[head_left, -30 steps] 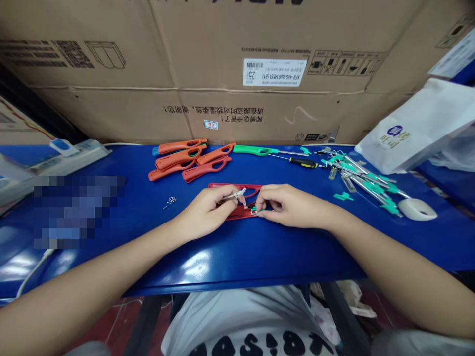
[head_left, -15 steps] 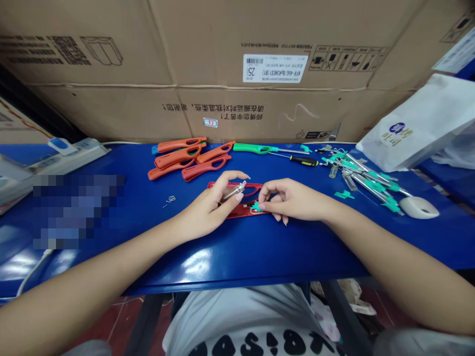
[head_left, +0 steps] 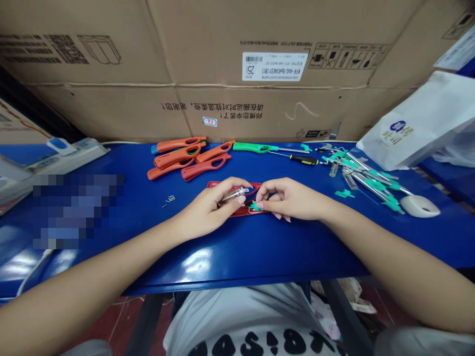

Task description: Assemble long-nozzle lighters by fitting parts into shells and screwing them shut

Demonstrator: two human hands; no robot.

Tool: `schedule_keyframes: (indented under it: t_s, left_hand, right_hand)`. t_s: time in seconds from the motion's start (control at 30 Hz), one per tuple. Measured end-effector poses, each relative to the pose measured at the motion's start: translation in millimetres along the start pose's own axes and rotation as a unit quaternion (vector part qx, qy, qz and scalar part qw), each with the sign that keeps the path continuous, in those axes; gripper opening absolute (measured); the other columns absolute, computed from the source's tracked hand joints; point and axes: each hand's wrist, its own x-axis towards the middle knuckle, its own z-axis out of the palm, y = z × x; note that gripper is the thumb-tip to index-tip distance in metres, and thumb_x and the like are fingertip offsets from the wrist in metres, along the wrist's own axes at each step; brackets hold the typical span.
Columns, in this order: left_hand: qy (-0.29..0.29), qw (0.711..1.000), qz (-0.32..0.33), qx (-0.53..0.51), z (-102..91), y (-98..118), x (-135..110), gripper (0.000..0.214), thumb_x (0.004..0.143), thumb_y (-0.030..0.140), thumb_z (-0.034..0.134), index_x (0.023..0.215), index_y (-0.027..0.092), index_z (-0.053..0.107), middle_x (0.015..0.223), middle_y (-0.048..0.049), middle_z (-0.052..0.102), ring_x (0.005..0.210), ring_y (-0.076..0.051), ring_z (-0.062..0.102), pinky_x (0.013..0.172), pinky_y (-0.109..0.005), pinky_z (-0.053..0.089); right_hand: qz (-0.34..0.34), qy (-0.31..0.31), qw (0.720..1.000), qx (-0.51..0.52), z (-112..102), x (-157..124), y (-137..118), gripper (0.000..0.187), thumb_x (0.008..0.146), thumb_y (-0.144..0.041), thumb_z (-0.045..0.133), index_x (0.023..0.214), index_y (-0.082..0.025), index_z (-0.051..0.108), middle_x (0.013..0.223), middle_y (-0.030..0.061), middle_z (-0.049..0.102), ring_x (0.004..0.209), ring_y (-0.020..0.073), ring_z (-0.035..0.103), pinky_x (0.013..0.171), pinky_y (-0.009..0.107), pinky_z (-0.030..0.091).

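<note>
A small clear fuel tank (head_left: 233, 195) with a metal valve end lies in my left hand (head_left: 204, 210), between thumb and fingers. Under that hand are two red lighter shell halves, an upper one (head_left: 213, 184) and a lower one (head_left: 243, 212), partly hidden by my fingers. My right hand (head_left: 297, 198) is closed at the right end of the lower half, thumb and index finger pinching a small green plastic piece (head_left: 255, 206). A thin white wire shows beside this piece.
Orange and red lighter shells (head_left: 178, 158) are piled behind my hands. Further right lie a green lighter (head_left: 252, 148), a screwdriver (head_left: 303, 160) and several metal lighter tubes (head_left: 367, 180) with green parts. A cardboard box (head_left: 208, 59) walls off the back; a power strip (head_left: 85, 151) sits left.
My right hand has shifted slightly left with the green piece. In my left hand, the index finger and the valve end of the fuel tank have dropped a little.
</note>
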Motion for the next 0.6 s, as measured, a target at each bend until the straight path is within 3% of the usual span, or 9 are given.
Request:
schedule_keyframes:
  t_s: [0.2, 0.4, 0.6]
  left_hand:
    - [-0.028, 0.996, -0.010, 0.082, -4.2, 6.3, -0.8, 0.029, 0.103, 0.045, 0.049, 0.103, 0.019, 0.062, 0.083, 0.0008, 0.064, 0.072, -0.013, 0.058, 0.067, -0.024, 0.044]
    - [-0.083, 0.970, -0.008, 0.228, -10.4, 8.1, -3.8, 0.024, 0.107, 0.039, 0.039, 0.118, 0.023, 0.054, 0.103, -0.0018, 0.071, 0.087, -0.019, 0.068, 0.075, -0.030, 0.047]
    - [-0.122, 0.962, 0.002, 0.244, -11.6, 8.8, -3.5, 0.021, 0.106, 0.039, 0.040, 0.112, 0.024, 0.053, 0.100, -0.0018, 0.072, 0.086, -0.020, 0.070, 0.073, -0.028, 0.047]
  right_hand:
    - [-0.015, 0.006, 1.000, 0.000, 3.8, 1.9, 0.8, 0.022, 0.087, -0.037, 0.070, 0.090, -0.016, 0.067, 0.061, -0.0054, 0.056, 0.044, 0.0057, 0.048, 0.036, 0.017, 0.037]
    - [-0.024, 0.005, 1.000, 0.015, 7.3, 3.6, 3.5, 0.025, 0.086, -0.040, 0.071, 0.088, -0.016, 0.066, 0.057, -0.0068, 0.053, 0.040, 0.0050, 0.044, 0.037, 0.018, 0.033]
    - [-0.033, 0.013, 0.999, 0.027, 7.7, 4.9, 4.7, 0.027, 0.083, -0.042, 0.073, 0.086, -0.016, 0.065, 0.051, -0.0081, 0.049, 0.041, 0.0052, 0.041, 0.040, 0.019, 0.030]
